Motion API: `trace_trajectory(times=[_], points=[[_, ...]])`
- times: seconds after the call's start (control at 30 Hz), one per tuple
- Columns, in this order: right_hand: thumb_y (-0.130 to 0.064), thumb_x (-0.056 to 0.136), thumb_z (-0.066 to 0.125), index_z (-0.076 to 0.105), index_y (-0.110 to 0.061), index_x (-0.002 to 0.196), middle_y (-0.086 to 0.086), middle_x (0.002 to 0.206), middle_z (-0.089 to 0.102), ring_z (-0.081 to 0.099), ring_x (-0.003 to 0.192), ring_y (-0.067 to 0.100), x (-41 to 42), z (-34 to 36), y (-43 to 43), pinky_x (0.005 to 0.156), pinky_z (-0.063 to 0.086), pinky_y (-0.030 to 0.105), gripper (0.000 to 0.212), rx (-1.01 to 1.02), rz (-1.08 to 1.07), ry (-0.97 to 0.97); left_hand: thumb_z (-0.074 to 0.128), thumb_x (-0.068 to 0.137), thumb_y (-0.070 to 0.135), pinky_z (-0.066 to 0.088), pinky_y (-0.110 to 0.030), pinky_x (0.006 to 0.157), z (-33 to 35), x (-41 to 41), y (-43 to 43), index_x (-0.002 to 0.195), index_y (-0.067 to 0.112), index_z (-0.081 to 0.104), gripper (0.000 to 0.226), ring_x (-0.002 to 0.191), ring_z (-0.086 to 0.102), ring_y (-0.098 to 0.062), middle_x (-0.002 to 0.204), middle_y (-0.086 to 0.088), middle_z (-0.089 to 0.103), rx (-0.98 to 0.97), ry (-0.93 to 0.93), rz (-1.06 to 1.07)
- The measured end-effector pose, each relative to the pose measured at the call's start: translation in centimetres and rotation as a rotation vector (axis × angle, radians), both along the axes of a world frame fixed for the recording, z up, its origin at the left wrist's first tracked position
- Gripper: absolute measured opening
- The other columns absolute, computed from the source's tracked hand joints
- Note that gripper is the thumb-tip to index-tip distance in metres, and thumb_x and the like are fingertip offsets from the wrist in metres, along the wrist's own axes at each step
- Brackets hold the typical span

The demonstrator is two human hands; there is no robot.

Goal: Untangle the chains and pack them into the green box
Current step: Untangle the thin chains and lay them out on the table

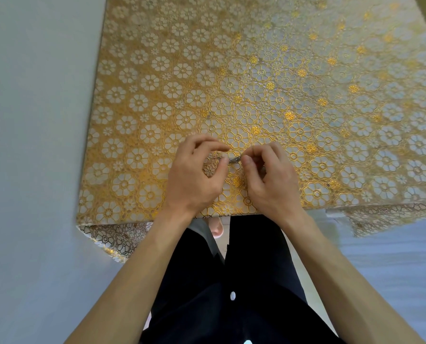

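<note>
Table (256, 70): fills the upper frame and is covered by a gold floral tablecloth (157, 115) that hangs over the near edge and the near left corner.
Wall (33, 120): a plain pale surface along the table's left edge.
Person: stands at the near edge in dark clothes (231, 281), both forearms reaching forward. A pale slipper (216, 228) shows below the edge.
Left hand (194, 175): held over the cloth just inside the near edge, fingers curled. The thumb and forefinger close toward the left end of the metal piece.
Right hand (271, 180): just beside the left hand, fingers bunched. Thumb and forefinger pinch the right end of the same piece.
Chain (234, 159): a small grey-silver bunch spanning the short gap between the two thumbs, above the cloth near the middle of the near edge. It is too small to count strands or make out a knot.
Green box: not in view.
Step in hand: likely untangling, with the two pinches working the bunch apart. Packing has apparently not begun.
Next move: probably small, gentle opposing pulls and a roll of the fingertips to loosen the links. Pulling hard could tighten the knot. After that, the box has to be found.
</note>
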State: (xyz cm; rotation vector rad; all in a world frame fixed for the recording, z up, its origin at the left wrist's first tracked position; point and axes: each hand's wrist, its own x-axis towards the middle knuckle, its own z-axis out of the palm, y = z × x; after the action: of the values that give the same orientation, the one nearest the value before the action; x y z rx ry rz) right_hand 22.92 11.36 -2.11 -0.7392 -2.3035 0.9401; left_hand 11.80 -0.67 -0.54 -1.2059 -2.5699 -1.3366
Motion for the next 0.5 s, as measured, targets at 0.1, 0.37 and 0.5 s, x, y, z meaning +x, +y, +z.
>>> trace_trajectory(times=[0.1, 0.37, 0.5], points=[[-0.023, 0.097, 0.061, 0.066, -0.012, 0.097, -0.002, 0.096, 0.057, 0.046, 0.078, -0.001, 0.02, -0.05, 0.07, 0.066, 0.037, 0.008, 0.012, 0.006, 0.006, -0.005, 0.076, 0.088, 0.028, 0.050, -0.030, 0.090, -0.35, 0.08, 0.24, 0.100, 0.019, 0.078, 0.015, 0.105, 0.058, -0.014, 0.113, 0.001, 0.062, -0.036, 0.032, -0.035], [-0.026, 0.098, 0.061, 0.067, -0.015, 0.098, -0.002, 0.097, 0.058, 0.047, 0.077, 0.000, 0.08, -0.14, 0.08, 0.066, 0.039, 0.018, 0.013, 0.002, 0.037, -0.022, 0.075, 0.088, 0.027, 0.050, -0.035, 0.087, -0.48, -0.01, 0.21, 0.096, 0.017, 0.078, 0.012, 0.101, 0.057, -0.015, 0.114, 0.000, 0.063, -0.030, 0.043, -0.064], [-0.029, 0.098, 0.059, 0.067, -0.016, 0.099, -0.003, 0.098, 0.058, 0.050, 0.078, 0.002, 0.07, -0.11, 0.09, 0.066, 0.041, 0.019, 0.015, -0.007, 0.045, -0.019, 0.076, 0.087, 0.027, 0.051, -0.037, 0.087, -0.47, 0.03, 0.04, 0.098, 0.019, 0.078, 0.013, 0.101, 0.057, -0.014, 0.117, 0.001, 0.062, -0.029, 0.014, -0.091]])
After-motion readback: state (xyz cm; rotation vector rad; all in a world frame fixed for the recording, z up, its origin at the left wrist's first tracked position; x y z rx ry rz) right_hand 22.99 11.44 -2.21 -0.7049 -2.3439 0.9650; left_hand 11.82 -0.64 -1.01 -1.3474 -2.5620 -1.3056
